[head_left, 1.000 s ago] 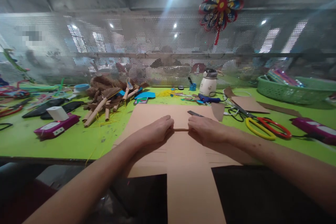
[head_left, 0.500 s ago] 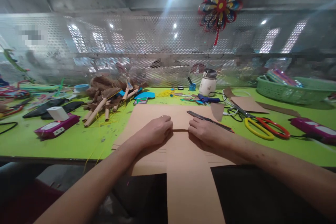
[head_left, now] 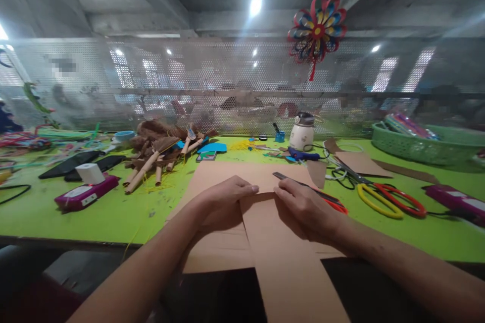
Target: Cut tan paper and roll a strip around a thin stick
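Observation:
A long strip of tan kraft paper (head_left: 290,257) runs from between my hands down over the table's front edge. Its far end is pinched on both sides. My left hand (head_left: 227,197) grips the left corner, thumb on top and fingers hidden underneath. On the right corner, my right hand (head_left: 303,207) holds the paper between thumb and curled fingers. Beneath the strip lie larger tan paper sheets (head_left: 212,174). Red-handled scissors (head_left: 335,204) lie partly behind my right hand, their dark blade pointing to the upper left.
Larger scissors with yellow and red handles (head_left: 390,201) lie to the right, before a green basket (head_left: 417,144). A blue glue gun (head_left: 303,155) and a white bottle (head_left: 302,133) stand behind. Rolled paper tubes (head_left: 142,171) and a purple power strip (head_left: 87,193) are left.
The strip's far end has lifted and tilted, and its near end has swung right. My left thumb now lies along the top of the edge. The camera view has tipped upward slightly.

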Motion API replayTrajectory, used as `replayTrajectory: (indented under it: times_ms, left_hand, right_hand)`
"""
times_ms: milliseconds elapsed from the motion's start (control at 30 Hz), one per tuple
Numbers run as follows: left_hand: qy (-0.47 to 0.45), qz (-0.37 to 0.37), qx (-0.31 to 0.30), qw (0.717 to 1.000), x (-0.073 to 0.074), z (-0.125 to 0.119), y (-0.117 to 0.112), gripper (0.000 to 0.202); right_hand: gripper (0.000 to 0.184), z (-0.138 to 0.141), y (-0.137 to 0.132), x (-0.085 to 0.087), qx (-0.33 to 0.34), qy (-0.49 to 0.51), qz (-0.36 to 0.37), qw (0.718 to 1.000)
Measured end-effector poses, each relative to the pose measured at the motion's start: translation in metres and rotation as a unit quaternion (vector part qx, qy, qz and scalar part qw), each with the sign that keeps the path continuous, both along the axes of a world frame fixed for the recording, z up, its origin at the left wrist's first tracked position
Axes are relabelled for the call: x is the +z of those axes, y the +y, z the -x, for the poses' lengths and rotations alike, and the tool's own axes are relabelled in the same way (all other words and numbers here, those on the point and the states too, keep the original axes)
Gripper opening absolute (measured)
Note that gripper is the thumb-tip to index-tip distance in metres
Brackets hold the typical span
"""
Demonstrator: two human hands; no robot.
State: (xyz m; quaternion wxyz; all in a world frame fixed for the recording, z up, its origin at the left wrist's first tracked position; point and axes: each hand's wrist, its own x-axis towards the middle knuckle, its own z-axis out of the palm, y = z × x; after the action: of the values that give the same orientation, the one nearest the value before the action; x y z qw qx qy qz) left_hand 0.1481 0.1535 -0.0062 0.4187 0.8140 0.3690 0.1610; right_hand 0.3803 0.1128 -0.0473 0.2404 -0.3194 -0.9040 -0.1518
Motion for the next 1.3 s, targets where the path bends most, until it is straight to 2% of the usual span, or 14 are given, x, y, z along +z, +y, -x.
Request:
replayTrajectory:
  times_ms: [100, 233, 367, 467, 567, 633, 700, 800, 867, 1000, 1067, 1133, 1200, 1300]
  left_hand:
    - [-0.018, 0.034, -0.025, 0.999, 0.003, 0.001, -0.004, 0.037]
    - [-0.012, 0.060, -0.029, 0.998, 0.002, -0.003, -0.010, 0.029]
    - [-0.058, 0.090, -0.009, 0.994, -0.007, -0.007, -0.014, 0.029]
    - [-0.105, 0.110, 0.012, 0.988, -0.015, -0.007, -0.012, 0.026]
    - [-0.082, 0.068, 0.023, 0.994, -0.015, -0.006, -0.008, 0.025]
    - [-0.044, 0.026, 0.044, 0.998, -0.011, -0.006, -0.007, 0.025]
    - [-0.014, -0.013, 0.063, 0.998, -0.007, -0.007, -0.007, 0.024]
    - [0.007, -0.072, 0.067, 0.995, -0.004, -0.007, -0.011, 0.022]
    - [0.015, -0.108, 0.070, 0.992, -0.005, -0.006, -0.013, 0.023]
    - [0.016, -0.166, 0.086, 0.982, -0.006, -0.006, -0.016, 0.030]
    - [0.006, -0.148, 0.080, 0.986, -0.003, -0.006, -0.016, 0.032]
    - [-0.030, -0.099, 0.059, 0.993, 0.001, -0.007, -0.017, 0.033]
    - [-0.071, -0.036, 0.029, 0.996, 0.005, -0.007, -0.019, 0.034]
    - [-0.087, 0.062, 0.008, 0.994, 0.008, -0.008, -0.026, 0.040]
  right_hand:
    - [0.025, 0.001, 0.000, -0.002, 0.002, 0.039, 0.002, 0.999]
    - [0.024, 0.003, 0.000, -0.004, -0.011, 0.055, 0.019, 0.998]
    - [0.024, 0.007, -0.003, -0.002, -0.014, 0.105, 0.037, 0.994]
    - [0.020, 0.011, -0.007, 0.001, 0.013, 0.155, 0.063, 0.986]
    - [0.016, 0.012, -0.006, 0.007, 0.020, 0.236, 0.135, 0.962]
    - [0.024, 0.011, 0.001, 0.013, -0.006, 0.282, 0.213, 0.935]
    - [0.030, 0.010, 0.013, 0.020, -0.036, 0.280, 0.292, 0.914]
    - [0.032, 0.011, 0.028, 0.025, -0.047, 0.217, 0.385, 0.896]
    - [0.038, 0.014, 0.034, 0.023, -0.039, 0.212, 0.427, 0.878]
    - [0.037, 0.020, 0.037, 0.007, 0.006, 0.323, 0.453, 0.831]
    - [0.034, 0.020, 0.035, 0.001, 0.022, 0.382, 0.461, 0.801]
    - [0.031, 0.021, 0.032, -0.001, 0.030, 0.414, 0.467, 0.781]
    - [0.027, 0.021, 0.027, 0.001, 0.043, 0.438, 0.460, 0.772]
    - [0.023, 0.023, 0.018, 0.007, 0.048, 0.455, 0.440, 0.773]
